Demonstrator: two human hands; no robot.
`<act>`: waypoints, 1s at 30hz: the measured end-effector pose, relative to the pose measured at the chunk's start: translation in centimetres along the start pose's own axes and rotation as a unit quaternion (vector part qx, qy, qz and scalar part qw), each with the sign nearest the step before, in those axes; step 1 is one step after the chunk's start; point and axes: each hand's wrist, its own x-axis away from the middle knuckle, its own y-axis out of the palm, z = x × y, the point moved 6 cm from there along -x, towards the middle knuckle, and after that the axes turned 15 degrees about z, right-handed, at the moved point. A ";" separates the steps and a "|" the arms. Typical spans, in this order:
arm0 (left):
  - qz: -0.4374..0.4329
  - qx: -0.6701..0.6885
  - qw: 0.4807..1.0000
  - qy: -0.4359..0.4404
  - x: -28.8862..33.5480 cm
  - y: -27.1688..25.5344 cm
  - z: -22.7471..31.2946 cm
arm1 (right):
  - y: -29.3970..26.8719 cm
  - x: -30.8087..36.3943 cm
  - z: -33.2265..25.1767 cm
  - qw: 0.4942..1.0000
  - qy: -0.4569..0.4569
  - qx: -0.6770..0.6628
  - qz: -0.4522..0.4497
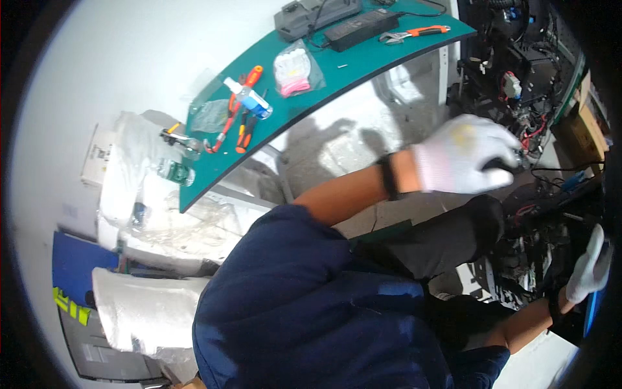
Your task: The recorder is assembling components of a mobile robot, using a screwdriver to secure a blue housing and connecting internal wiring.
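Observation:
My left hand (468,155), in a white knitted glove with a yellowish stain, is raised in mid-air to the right of the green table. Its thumb and fingers are apart and hold nothing. Beyond the fingertips lies a mass of dark parts with red and black cables (532,129). My right hand (588,269), also white-gloved, is at the far right rim, fingers stretched along a dark panel edge; whether it touches the panel I cannot tell. Just below it shows a bright blue strip (591,312). Between the hands is an exposed assembly of black parts and wiring (534,259).
On the green table (311,107) lie an adjustable wrench (421,34), a black power adapter (361,29), bagged gloves (295,70), a spray bottle (249,98) and orange-handled tools (245,133). A clear bottle (176,171) is by its left end. Plastic-wrapped white pieces (152,311) stand lower left.

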 end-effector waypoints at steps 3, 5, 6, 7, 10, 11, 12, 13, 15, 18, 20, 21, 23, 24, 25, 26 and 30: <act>0.003 -0.098 0.988 -0.117 4.4 -8.8 -1.1 | 5.1 2.8 -0.3 0.994 -0.055 -0.039 -0.086; 0.009 -0.309 0.922 -0.235 7.5 -15.4 -1.2 | 7.9 3.8 0.1 0.988 0.027 -0.099 -0.113; 0.087 -0.253 0.924 -0.274 8.6 -18.2 -0.9 | 9.2 4.1 0.7 0.981 0.102 -0.109 -0.125; 0.112 -0.300 0.909 -0.266 9.5 -21.4 -0.5 | 10.1 4.4 1.0 0.973 0.159 -0.128 -0.109; 0.118 -0.473 0.839 -0.242 12.4 -30.7 0.4 | 13.0 4.5 -1.7 0.977 0.007 -0.124 -0.173; 0.185 -0.434 0.830 -0.299 14.1 -33.9 0.5 | 13.7 4.5 -2.3 0.972 -0.016 -0.128 -0.196; 0.236 -0.402 0.795 -0.389 15.9 -37.2 0.1 | 14.7 5.1 -1.6 0.961 0.124 -0.183 -0.164; 0.233 -0.418 0.797 -0.369 16.8 -39.3 0.9 | 15.0 4.7 -2.8 0.970 0.038 -0.161 -0.180; 0.215 -0.464 0.747 -0.424 18.6 -42.6 1.5 | 15.6 4.8 -4.4 0.970 -0.050 -0.128 -0.198; 0.208 -0.487 0.734 -0.426 18.3 -42.7 1.6 | 15.6 4.4 -5.9 0.975 -0.078 -0.100 -0.185; 0.196 -0.461 0.775 -0.385 16.1 -40.1 0.3 | 15.0 4.2 -6.9 0.972 -0.073 -0.128 -0.184; 0.187 -0.442 0.798 -0.365 14.9 -38.2 -0.6 | 14.6 4.0 -7.4 0.973 -0.082 -0.124 -0.177; 0.126 -0.462 0.823 -0.306 11.9 -34.2 -2.8 | 13.7 3.9 -7.9 0.974 -0.076 -0.115 -0.178; 0.107 -0.435 0.853 -0.267 10.3 -32.2 -4.0 | 13.2 3.8 -7.9 0.976 -0.064 -0.101 -0.179; 0.073 -0.457 0.842 -0.276 8.9 -30.6 -6.0 | 12.3 3.5 -8.5 0.976 -0.095 -0.122 -0.153; 0.036 -0.467 0.850 -0.241 7.4 -28.8 -7.8 | 11.8 3.3 -8.5 0.976 -0.082 -0.125 -0.156; -0.003 -0.419 0.841 -0.342 4.7 -25.6 -15.7 | 9.5 2.4 -8.8 0.980 -0.089 -0.099 -0.150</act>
